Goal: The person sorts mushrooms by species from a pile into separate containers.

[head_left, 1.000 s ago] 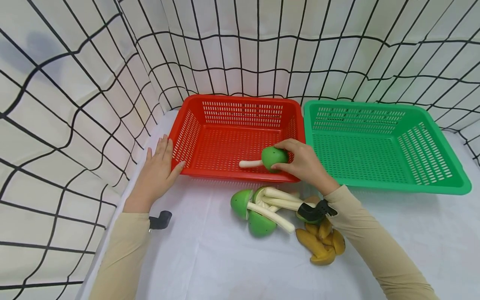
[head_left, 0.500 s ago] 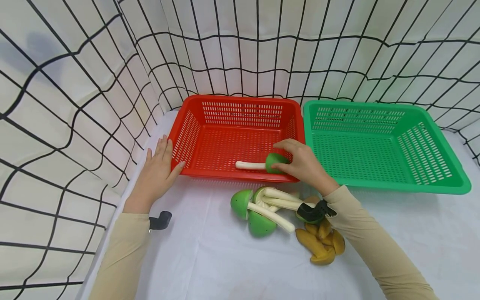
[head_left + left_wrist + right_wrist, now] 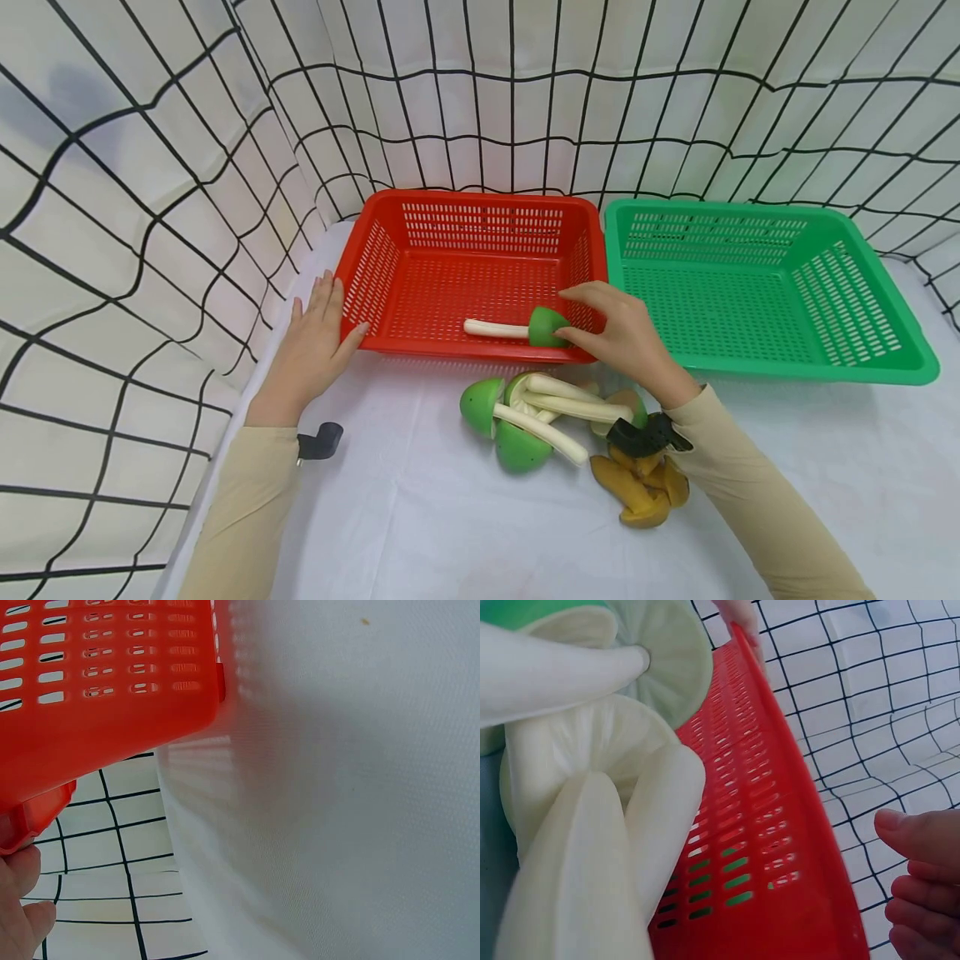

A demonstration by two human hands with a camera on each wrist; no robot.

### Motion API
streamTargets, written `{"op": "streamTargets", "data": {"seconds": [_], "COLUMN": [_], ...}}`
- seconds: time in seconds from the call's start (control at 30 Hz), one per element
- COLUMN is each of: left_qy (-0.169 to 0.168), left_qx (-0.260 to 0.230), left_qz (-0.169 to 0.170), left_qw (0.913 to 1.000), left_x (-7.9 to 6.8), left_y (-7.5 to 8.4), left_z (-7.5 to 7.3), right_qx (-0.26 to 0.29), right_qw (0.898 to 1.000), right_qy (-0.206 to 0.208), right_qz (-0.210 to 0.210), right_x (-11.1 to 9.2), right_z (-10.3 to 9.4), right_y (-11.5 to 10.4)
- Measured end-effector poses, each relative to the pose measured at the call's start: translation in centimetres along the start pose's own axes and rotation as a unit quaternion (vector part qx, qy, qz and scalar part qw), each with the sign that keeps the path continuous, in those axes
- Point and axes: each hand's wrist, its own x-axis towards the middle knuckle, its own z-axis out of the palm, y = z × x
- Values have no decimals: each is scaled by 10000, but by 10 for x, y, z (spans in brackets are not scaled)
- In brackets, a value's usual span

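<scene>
A toy mushroom with a green cap and white stem point(image 3: 549, 326) lies inside the red basket point(image 3: 450, 343), near its front right corner, stem to the left. My right hand point(image 3: 626, 337) is over that corner, thumb and fingers parted around the cap side with a gap between them. The right wrist view shows that hand point(image 3: 926, 892) with nothing between thumb and fingers. My left hand point(image 3: 311, 350) rests flat against the red basket's left rim, fingers straight. In the left wrist view only its fingertips point(image 3: 22, 874) show, at the rim.
In front of the red basket lies a pile of green-capped toy mushrooms point(image 3: 522, 450). Brown-yellow mushroom-like pieces point(image 3: 633, 492) sit right of it, partly behind the right wrist's camera. A green basket point(image 3: 750, 372) stands to the right. Black netting point(image 3: 512, 79) encloses the back and left.
The mushroom has dropped from the right hand's hold onto the red basket's floor. The right hand has then drawn slightly back to the right. The left hand stays put.
</scene>
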Motion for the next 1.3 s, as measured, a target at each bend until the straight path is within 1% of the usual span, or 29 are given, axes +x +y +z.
{"op": "streamTargets", "data": {"seconds": [0.3,0.5,0.77,0.97,1.3], "left_qy": [-16,19,45,20,36], "left_qx": [6,-15,-45,-46,-51], "left_qz": [14,31,37,3,33], "left_qw": [10000,10000,10000,10000,10000], "left_x": [0,0,0,-1,-1], "left_y": [-2,-3,-2,-1,-1], "left_z": [1,1,1,1,1], "right_qx": [-94,-125,15,115,-70], "right_qw": [9974,9956,9969,9971,9989], "right_qy": [638,815,701,670,466], "right_qz": [-331,-436,-348,-334,-81], "right_x": [-26,-44,-64,-73,-91], "right_z": [-18,-27,-34,-37,-39], "right_y": [-2,-1,-2,-1,1]}}
